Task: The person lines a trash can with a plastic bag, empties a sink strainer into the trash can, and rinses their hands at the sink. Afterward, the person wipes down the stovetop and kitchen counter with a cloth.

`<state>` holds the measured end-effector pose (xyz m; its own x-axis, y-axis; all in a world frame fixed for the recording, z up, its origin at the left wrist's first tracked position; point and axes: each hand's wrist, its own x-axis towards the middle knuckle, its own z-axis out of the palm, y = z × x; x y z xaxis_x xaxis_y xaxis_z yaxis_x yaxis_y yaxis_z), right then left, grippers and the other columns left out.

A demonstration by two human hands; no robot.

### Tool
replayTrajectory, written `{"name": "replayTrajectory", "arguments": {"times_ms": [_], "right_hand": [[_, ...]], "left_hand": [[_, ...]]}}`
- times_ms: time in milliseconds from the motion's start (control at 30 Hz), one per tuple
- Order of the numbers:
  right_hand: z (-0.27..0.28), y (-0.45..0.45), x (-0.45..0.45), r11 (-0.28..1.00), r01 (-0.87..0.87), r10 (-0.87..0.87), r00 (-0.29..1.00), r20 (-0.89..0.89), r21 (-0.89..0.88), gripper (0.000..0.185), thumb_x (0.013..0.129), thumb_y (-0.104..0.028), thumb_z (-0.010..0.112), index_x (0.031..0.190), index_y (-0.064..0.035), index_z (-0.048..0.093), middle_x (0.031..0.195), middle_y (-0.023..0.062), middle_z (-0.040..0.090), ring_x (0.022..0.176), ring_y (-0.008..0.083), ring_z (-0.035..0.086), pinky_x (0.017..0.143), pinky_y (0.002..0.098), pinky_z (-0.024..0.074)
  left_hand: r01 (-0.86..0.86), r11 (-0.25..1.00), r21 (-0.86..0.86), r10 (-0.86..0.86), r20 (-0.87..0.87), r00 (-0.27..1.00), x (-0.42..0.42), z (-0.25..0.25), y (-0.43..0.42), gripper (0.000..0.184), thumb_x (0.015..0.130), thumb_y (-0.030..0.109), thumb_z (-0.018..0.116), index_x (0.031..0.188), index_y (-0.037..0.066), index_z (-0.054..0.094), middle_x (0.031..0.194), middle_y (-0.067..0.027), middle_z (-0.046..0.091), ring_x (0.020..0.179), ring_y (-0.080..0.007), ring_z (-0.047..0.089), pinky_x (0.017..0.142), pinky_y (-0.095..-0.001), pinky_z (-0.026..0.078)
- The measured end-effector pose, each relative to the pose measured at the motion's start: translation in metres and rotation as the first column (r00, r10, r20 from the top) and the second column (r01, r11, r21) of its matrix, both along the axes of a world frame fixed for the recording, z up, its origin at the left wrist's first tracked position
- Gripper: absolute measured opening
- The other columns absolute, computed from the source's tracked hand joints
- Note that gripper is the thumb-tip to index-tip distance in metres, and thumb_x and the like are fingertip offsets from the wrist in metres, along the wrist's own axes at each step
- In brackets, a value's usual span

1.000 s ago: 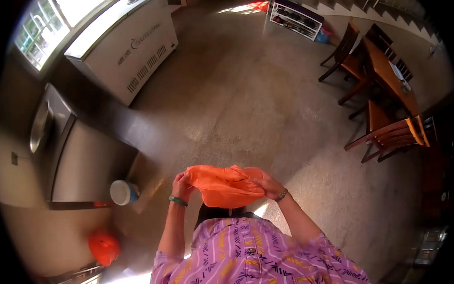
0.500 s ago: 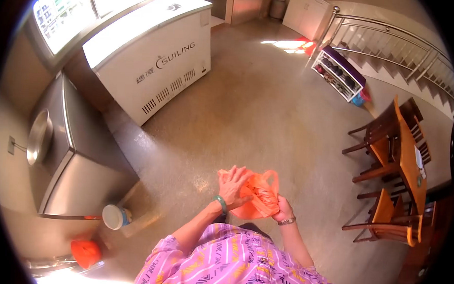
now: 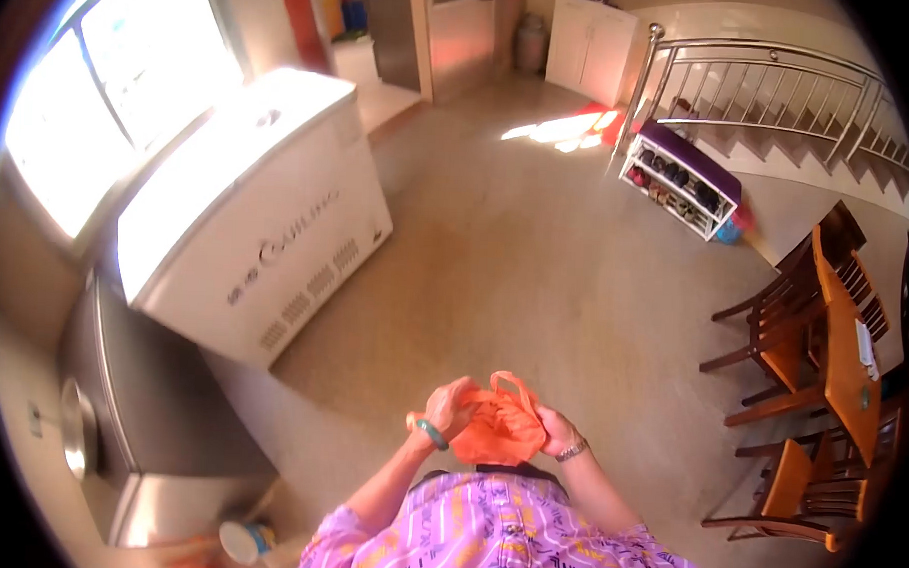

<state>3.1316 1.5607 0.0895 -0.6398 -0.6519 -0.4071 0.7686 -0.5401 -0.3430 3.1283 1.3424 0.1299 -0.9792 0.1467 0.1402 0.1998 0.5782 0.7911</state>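
An orange-red plastic bag hangs in front of my body, its mouth facing up and a handle loop standing at the top. My left hand, with a green bangle on the wrist, is closed on the bag's left edge. On the opposite side my right hand, with a metal-banded watch, grips the bag's right edge. Creased plastic shows in the bag's mouth; whether anything else lies inside, I cannot tell.
A white chest freezer stands by the window at left, near a grey metal fridge. A white bucket sits on the floor. Right are a wooden table, chairs, a shoe rack and a stair railing.
My left hand has gone from spread fingers over the bag to gripping its left edge. The bag's mouth now faces up. The view has turned and tilted upward.
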Motion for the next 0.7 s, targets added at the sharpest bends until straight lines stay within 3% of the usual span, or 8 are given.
{"name": "replayTrajectory", "arguments": {"times_ms": [67, 167, 233, 367, 467, 500, 600, 700], "right_hand": [[0.015, 0.003, -0.049, 1.0, -0.019, 0.016, 0.993, -0.115, -0.024, 0.044, 0.091, -0.028, 0.046, 0.13, -0.0087, 0.037, 0.126, 0.0079, 0.046, 0.112, 0.0196, 0.048, 0.096, 0.0373, 0.0397], [0.016, 0.0, -0.122, 1.0, -0.021, 0.025, 0.974, -0.226, 0.017, 0.056, 0.086, -0.025, 0.056, 0.134, -0.0107, 0.03, 0.128, 0.0079, 0.044, 0.114, 0.0176, 0.046, 0.096, 0.0358, 0.0382], [0.028, 0.003, -0.16, 0.967, -0.035, 0.153, 0.871, -0.466, 0.252, 0.079, 0.078, -0.028, 0.067, 0.139, -0.012, 0.02, 0.128, 0.0082, 0.043, 0.117, 0.0173, 0.042, 0.097, 0.0363, 0.0367], [0.02, 0.008, -0.262, 0.897, -0.001, 0.306, 0.725, -0.617, 0.443, 0.076, 0.08, -0.008, 0.064, 0.139, -0.0131, 0.017, 0.122, 0.0105, 0.048, 0.108, 0.0172, 0.05, 0.091, 0.0322, 0.0428], [0.002, 0.017, -0.325, 0.954, 0.015, 0.119, 0.896, -0.427, 0.298, 0.068, 0.082, -0.001, 0.056, 0.138, -0.0129, 0.019, 0.119, 0.0113, 0.051, 0.105, 0.0189, 0.053, 0.089, 0.0327, 0.0453], [0.013, 0.017, -0.346, 0.955, 0.116, -0.002, 0.923, -0.385, 0.272, 0.052, 0.086, -0.005, 0.049, 0.133, -0.0081, 0.03, 0.116, 0.0119, 0.053, 0.104, 0.0205, 0.054, 0.091, 0.0356, 0.0441], [0.011, 0.025, -0.424, 0.962, 0.19, -0.144, 0.963, -0.227, 0.197, 0.039, 0.087, -0.015, 0.048, 0.124, -0.0025, 0.042, 0.113, 0.0123, 0.055, 0.103, 0.0222, 0.055, 0.093, 0.0374, 0.042], [0.018, 0.028, -0.48, 0.929, 0.207, -0.163, 0.973, -0.162, 0.308, 0.034, 0.088, -0.021, 0.047, 0.114, 0.0004, 0.051, 0.111, 0.0121, 0.057, 0.103, 0.0228, 0.054, 0.093, 0.0383, 0.0411]], "left_hand": [[-0.052, 0.997, -0.047, 0.052, -0.015, 0.999, -0.043, -0.007, -0.008, 0.019, 0.071, 0.013, 0.064, 0.084, 0.002, 0.057, 0.075, -0.0151, 0.061, 0.07, -0.0308, 0.06, 0.063, -0.0367, 0.047], [-0.332, 0.881, 0.337, 0.243, 0.28, 0.929, -0.108, -0.021, -0.021, 0.012, 0.075, 0.012, 0.059, 0.078, 0.0, 0.058, 0.068, -0.0104, 0.061, 0.059, -0.0182, 0.057, 0.053, -0.0303, 0.046], [-0.455, 0.748, 0.483, 0.227, 0.458, 0.86, -0.146, 0.003, -0.022, 0.017, 0.078, 0.013, 0.055, 0.071, -0.002, 0.058, 0.063, -0.0033, 0.058, 0.054, -0.0089, 0.052, 0.044, -0.0241, 0.042], [-0.548, 0.644, 0.534, 0.152, 0.613, 0.776, -0.255, -0.031, -0.04, 0.014, 0.074, 0.011, 0.056, 0.062, 0.002, 0.057, 0.054, -0.0037, 0.054, 0.043, -0.0109, 0.049, 0.039, -0.0237, 0.039], [-0.487, 0.645, 0.589, -0.03, 0.656, 0.754, -0.327, -0.038, -0.05, 0.013, 0.074, 0.012, 0.058, 0.065, 0.003, 0.057, 0.054, -0.0035, 0.053, 0.042, -0.0123, 0.049, 0.039, -0.0249, 0.04], [-0.437, 0.677, 0.592, -0.104, 0.665, 0.74, -0.353, -0.038, -0.051, 0.012, 0.075, 0.015, 0.06, 0.069, 0.003, 0.059, 0.058, -0.003, 0.055, 0.046, -0.0114, 0.051, 0.043, -0.0245, 0.042], [-0.263, 0.737, 0.623, -0.274, 0.63, 0.726, -0.43, -0.025, -0.043, 0.019, 0.077, 0.022, 0.065, 0.084, 0.005, 0.062, 0.073, 0.0001, 0.059, 0.063, -0.0076, 0.053, 0.056, -0.0222, 0.044], [-0.174, 0.786, 0.593, -0.315, 0.626, 0.713, -0.492, -0.015, -0.036, 0.018, 0.082, 0.024, 0.063, 0.082, 0.007, 0.064, 0.071, 0.0047, 0.057, 0.065, -0.0039, 0.05, 0.059, -0.0199, 0.04]]}}
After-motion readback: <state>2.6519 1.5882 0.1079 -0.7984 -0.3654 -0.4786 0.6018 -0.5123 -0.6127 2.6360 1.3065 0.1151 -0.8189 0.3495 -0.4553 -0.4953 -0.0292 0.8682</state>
